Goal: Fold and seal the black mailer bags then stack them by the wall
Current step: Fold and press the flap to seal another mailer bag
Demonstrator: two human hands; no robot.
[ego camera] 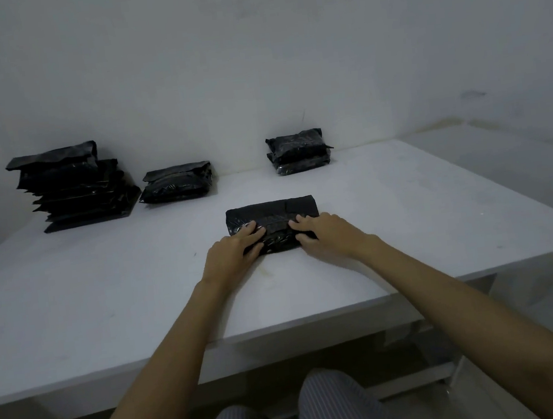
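A folded black mailer bag point(274, 214) lies in the middle of the white table point(104, 280). My left hand point(235, 252) presses on its near left part, fingers laid over the top and thumb at the near edge. My right hand point(322, 231) presses on its near right part in the same way. By the wall stand a tall stack of several black mailer bags point(76, 190) at the left, a single filled bag point(177, 182) beside it, and a short stack of two folded bags point(298, 151) to the right.
The white wall point(252, 74) runs along the table's far edge. The table's right edge drops to a pale floor point(521, 164). My striped trouser legs point(325, 410) show under the near edge.
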